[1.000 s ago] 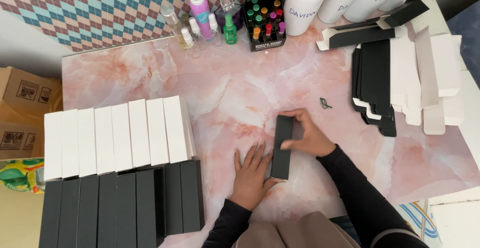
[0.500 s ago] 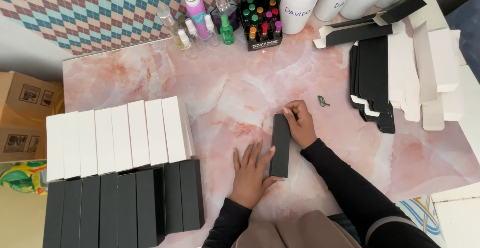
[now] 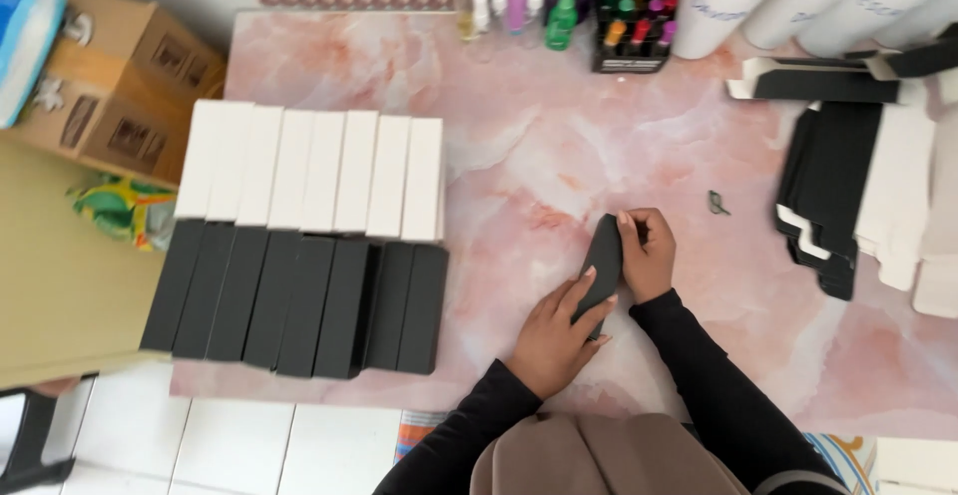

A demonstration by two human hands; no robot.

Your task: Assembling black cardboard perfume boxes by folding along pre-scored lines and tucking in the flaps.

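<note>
A long black box [image 3: 602,260] is held just above the pink marble table [image 3: 559,146], near its front edge. My left hand [image 3: 555,335] grips the box's near end from below. My right hand [image 3: 647,252] pinches its far end, fingers curled over the top flap. Both sleeves are black. To the left lie a row of several closed white boxes [image 3: 314,172] and, in front of it, a row of several closed black boxes [image 3: 299,300].
Flat unfolded black cartons [image 3: 833,191] and white cartons [image 3: 903,206] are stacked at the right. Bottles and a rack of small vials [image 3: 624,6] line the back edge. A small dark clip [image 3: 717,202] lies right of my hands. Cardboard boxes [image 3: 120,86] stand off the table at left.
The view has shifted so the table sits further right. The black box has lifted and tilted slightly, and my right hand has closed over its far end.
</note>
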